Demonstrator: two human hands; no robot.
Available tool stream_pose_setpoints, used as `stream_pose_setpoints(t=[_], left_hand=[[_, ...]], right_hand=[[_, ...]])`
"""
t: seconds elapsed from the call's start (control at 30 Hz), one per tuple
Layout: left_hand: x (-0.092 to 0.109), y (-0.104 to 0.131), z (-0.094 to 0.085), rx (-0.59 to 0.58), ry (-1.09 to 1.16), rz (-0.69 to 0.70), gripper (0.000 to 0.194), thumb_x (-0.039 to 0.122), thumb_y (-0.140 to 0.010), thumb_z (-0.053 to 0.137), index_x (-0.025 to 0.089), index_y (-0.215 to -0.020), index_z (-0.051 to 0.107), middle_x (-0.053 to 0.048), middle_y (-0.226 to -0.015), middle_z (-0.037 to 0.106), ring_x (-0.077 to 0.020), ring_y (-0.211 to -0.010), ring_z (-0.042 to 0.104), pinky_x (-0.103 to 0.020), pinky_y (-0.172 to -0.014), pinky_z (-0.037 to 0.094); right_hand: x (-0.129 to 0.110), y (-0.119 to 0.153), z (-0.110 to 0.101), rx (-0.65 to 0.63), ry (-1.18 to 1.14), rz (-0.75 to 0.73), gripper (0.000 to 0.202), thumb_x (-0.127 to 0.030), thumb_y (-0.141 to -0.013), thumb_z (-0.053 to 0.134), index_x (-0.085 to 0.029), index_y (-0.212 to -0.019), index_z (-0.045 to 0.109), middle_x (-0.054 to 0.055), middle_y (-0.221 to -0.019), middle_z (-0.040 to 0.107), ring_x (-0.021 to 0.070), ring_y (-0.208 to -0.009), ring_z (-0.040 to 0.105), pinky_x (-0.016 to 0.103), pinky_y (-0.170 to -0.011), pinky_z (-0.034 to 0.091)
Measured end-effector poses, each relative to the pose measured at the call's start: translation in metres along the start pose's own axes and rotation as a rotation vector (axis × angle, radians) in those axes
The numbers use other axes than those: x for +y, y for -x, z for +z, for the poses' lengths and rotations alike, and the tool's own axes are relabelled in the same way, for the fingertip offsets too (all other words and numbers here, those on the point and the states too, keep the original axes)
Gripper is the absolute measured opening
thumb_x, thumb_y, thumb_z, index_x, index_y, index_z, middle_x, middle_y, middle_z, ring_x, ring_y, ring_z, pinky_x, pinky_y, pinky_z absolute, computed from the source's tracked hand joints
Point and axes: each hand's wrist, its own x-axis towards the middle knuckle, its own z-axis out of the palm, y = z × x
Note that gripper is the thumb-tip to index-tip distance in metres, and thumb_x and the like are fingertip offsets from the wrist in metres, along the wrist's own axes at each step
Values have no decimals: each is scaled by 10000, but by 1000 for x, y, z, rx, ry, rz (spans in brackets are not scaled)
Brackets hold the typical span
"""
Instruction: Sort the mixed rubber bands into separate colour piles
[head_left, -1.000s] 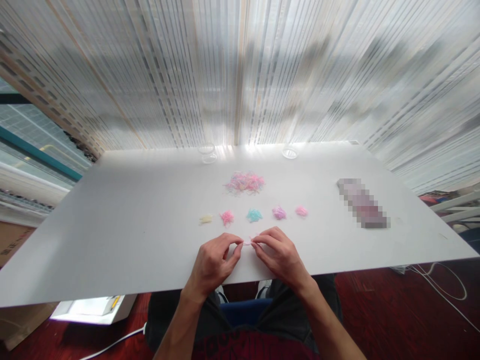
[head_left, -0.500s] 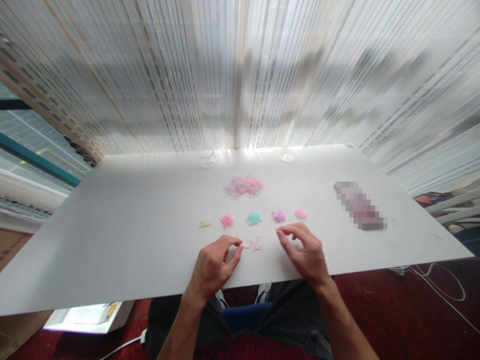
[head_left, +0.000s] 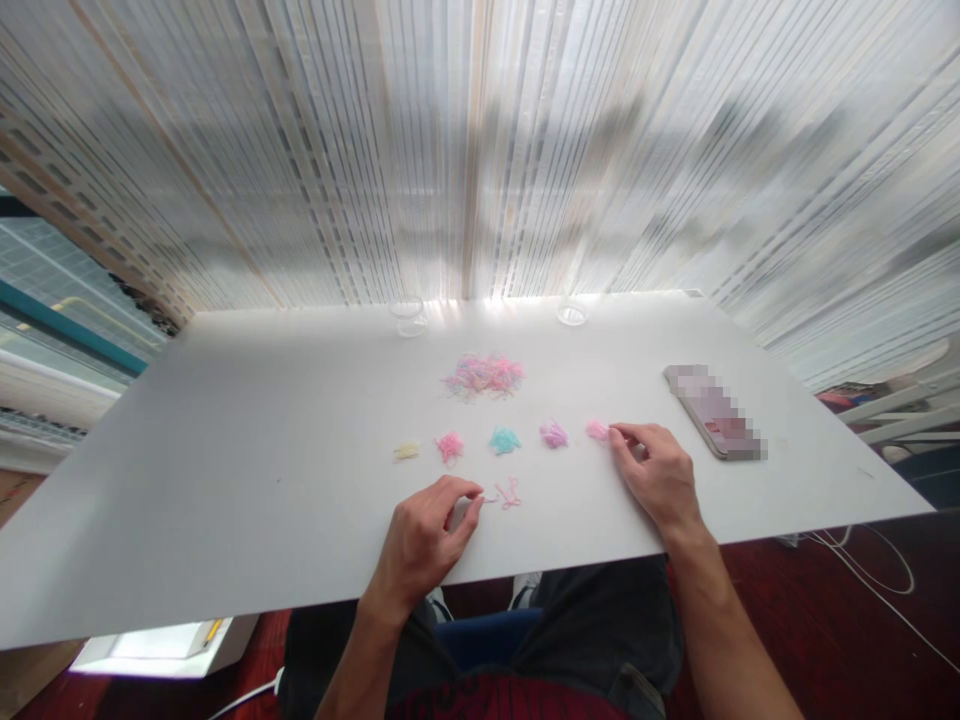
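Note:
My left hand (head_left: 433, 530) is closed in a pinch on a thin pink rubber band, near a few loose pink rubber bands (head_left: 509, 493) close to the table's front. At the right end of a row of small heaps, my right hand (head_left: 658, 472) touches the light pink heap (head_left: 597, 429) with thumb and forefinger together; whatever is between those tips is too small to make out. Leftward in the row lie a purple heap (head_left: 554, 434), a turquoise heap (head_left: 505, 440), a deeper pink heap (head_left: 450, 446) and a pale yellow one (head_left: 406, 451).
Behind the row spreads a mixed pastel pile (head_left: 486, 375) of the same bands. A clear round container (head_left: 410, 316) and a clear lid (head_left: 571, 315) stand at the back of the white table (head_left: 225, 450). A phone (head_left: 712, 410) lies at right.
My right hand has moved rightward, from in front of the purple heap to the light pink heap. My left hand keeps its pinch in nearly the same place.

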Motion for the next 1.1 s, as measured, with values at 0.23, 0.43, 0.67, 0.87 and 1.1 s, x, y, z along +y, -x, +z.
stream_pose_setpoints(t=[0.23,0.43,0.67,0.87,1.1], left_hand=[[0,1,0,4,9,3,86,213,-1017,587,209,-1013,672,-2,-909,743,-119,-608,590,-245,-623,483],[-1,-1,3,9,-89,27,74,208,-983,627,200,-1031,683,-45,-965,738,-210,-859,689,-329,-773,531],[-3,0,7,-33,-174,8,80,185,-938,692,223,-1000,725,-30,-969,708,-204,-815,667,-349,-762,517],[-4,-1,5,-64,-207,26,86,207,-995,640,225,-991,723,-25,-960,707,-190,-790,649,-334,-752,497],[-2,-1,4,-47,-177,19,118,208,-1030,552,208,-1007,667,-42,-985,703,-204,-788,647,-344,-737,501]], right_hand=[[-2,0,-2,46,4,4,284,-355,-999,549,-168,-978,762,74,-824,718,201,-674,616,341,-662,530],[-12,2,-6,145,-8,-68,198,-283,-996,583,-181,-960,748,63,-829,722,197,-692,613,321,-632,524],[-65,27,2,-75,-288,-232,109,-173,-1002,612,-205,-1026,713,53,-902,715,195,-820,657,322,-746,558],[-98,36,25,-278,-421,-300,107,-172,-990,635,-221,-1035,719,59,-923,707,219,-882,654,357,-788,577],[-96,38,26,-329,-407,-300,151,-199,-989,639,-224,-1119,712,77,-965,688,229,-908,647,381,-800,591]])
